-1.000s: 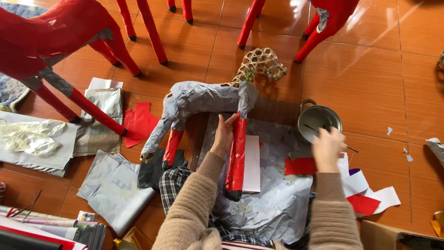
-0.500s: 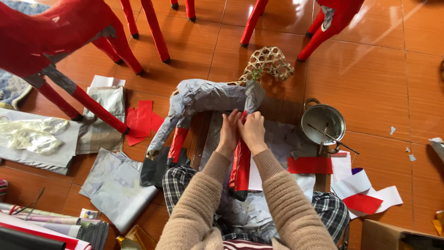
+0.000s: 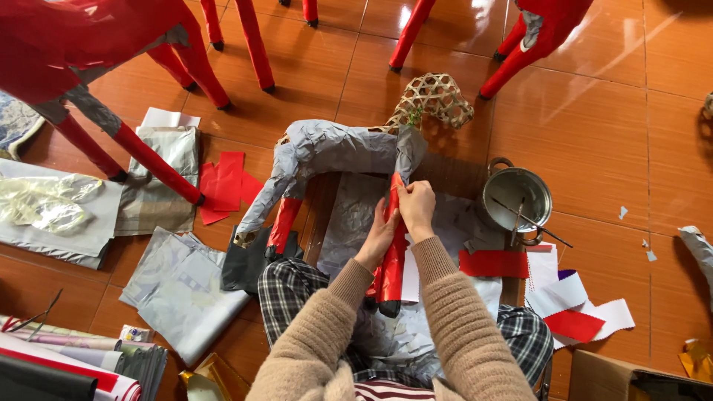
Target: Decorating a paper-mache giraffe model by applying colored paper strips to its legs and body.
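Since half a second ago both hands stay on the red-wrapped leg (image 3: 391, 256) of the grey paper animal (image 3: 327, 152); the right hand (image 3: 417, 208) has slid slightly higher. The left hand (image 3: 380, 236) clasps the leg; the right pinches it. The metal pot (image 3: 518, 197) sits just right of the leg, with bare floor (image 3: 609, 148) beyond.
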